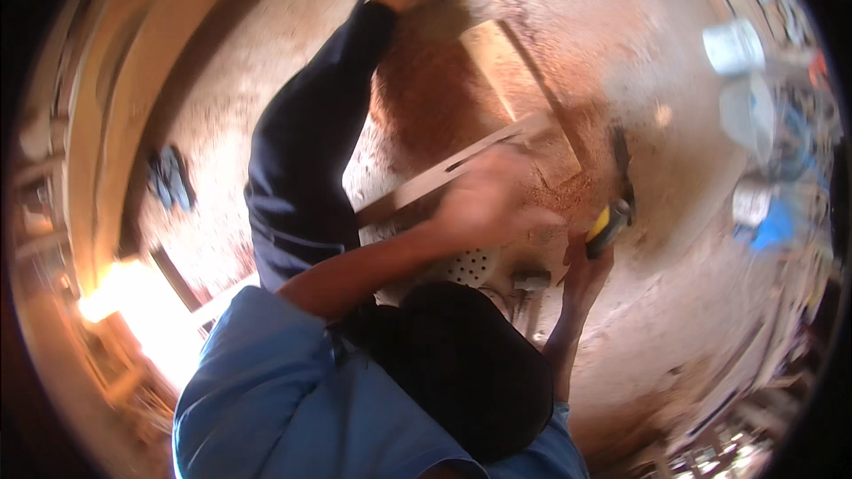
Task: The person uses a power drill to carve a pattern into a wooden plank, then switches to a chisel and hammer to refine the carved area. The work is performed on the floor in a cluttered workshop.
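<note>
My left hand (488, 195), blurred by motion, is over a slotted wooden bar (413, 188). How its fingers are set is smeared, and whether they touch the wood I cannot tell. To its right, my right hand (587, 270) is closed around a yellow-and-black tool (605, 229) whose exact kind is unclear. A dark, narrow object (620, 155) extends beyond that tool; whether the two are joined is not visible. The bar lies slantwise across a flat wooden board (497, 58) on the floor, with reddish shavings around it.
A hammer-like head (531, 280) and a pale perforated surface (470, 266) are close to me. Buckets (735, 46) and a blue bag (777, 226) line the right side. Sandals (170, 177) lie at left near long planks (133, 98). My left leg (302, 151) stretches forward.
</note>
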### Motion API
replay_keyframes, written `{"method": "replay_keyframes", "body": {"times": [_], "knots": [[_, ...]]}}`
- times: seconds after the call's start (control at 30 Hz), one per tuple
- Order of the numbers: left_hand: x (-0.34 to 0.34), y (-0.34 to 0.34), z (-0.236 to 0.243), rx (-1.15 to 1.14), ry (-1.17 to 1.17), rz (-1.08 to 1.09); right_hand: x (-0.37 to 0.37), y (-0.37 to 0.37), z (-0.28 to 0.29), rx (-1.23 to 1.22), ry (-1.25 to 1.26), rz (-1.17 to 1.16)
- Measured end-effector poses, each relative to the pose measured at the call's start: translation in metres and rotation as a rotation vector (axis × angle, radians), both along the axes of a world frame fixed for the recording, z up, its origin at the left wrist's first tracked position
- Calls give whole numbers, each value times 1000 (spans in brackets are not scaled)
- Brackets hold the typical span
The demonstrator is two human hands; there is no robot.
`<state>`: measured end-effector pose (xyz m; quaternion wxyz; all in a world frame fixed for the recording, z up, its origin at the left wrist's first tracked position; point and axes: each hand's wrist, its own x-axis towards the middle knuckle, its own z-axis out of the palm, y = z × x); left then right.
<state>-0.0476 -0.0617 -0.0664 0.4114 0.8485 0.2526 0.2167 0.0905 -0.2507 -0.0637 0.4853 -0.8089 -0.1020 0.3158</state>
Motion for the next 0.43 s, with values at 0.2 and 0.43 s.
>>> {"method": "replay_keyframes", "body": {"times": [0.2,0.43], "knots": [[-126,41,-35,-273,728,82,-6,-32,-43,-186,30,-173],[-140,43,-63,-147,749,104,23,-51,-89,-270,17,-135]]}}
